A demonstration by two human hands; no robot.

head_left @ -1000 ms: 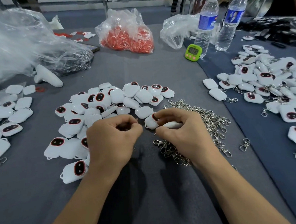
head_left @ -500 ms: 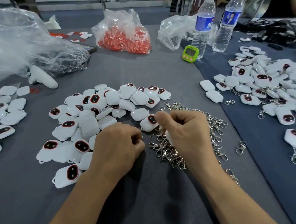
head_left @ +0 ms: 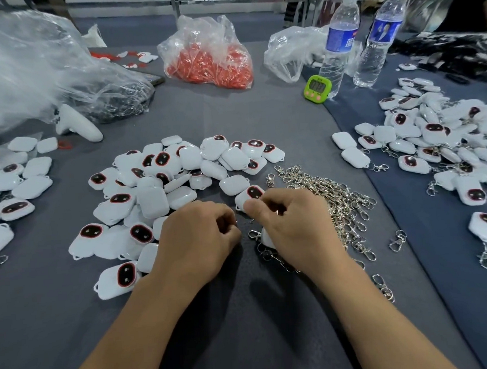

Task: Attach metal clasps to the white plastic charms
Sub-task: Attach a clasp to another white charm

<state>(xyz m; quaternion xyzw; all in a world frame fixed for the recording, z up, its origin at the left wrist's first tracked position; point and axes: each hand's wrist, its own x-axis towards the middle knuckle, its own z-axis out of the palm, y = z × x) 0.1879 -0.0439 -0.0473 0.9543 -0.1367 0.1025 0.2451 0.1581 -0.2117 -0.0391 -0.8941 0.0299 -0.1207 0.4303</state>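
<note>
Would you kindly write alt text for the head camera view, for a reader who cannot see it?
Two hands meet over a grey table: the right hand curls round a white charm, the left hand is curled beside it. Loose white charms lie left, metal clasps right.

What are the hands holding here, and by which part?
Right hand grips a white charm under its palm, grip point hidden. Left hand is curled; contents cannot be told.

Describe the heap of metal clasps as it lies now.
The heap of metal clasps is a tangle of shiny silver swivel hooks with small rings, lying on the grey cloth right of the loose charms. The right hand, holding a white charm, covers its near-left edge. A few stray clasps lie beyond.
</note>
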